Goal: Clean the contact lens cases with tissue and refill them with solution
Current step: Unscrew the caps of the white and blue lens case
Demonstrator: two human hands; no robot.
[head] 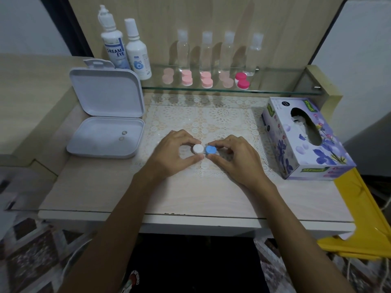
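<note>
A contact lens case with a white cap (198, 148) and a blue cap (210, 149) sits on the lace mat (222, 115) in the middle of the table. My left hand (169, 154) pinches the white cap between thumb and fingers. My right hand (234, 157) pinches the blue cap the same way. Two solution bottles (115, 45) (137, 51) stand at the back left. A purple flowered tissue box (304, 140) lies at the right with tissue showing in its slot.
An open white plastic box (105, 127) lies at the left. On the glass shelf (275, 89) behind stand several pink lens cases (187, 78), a magenta case (242, 81) and several clear bottles (206, 51). A yellow object (359, 218) juts out at the right edge.
</note>
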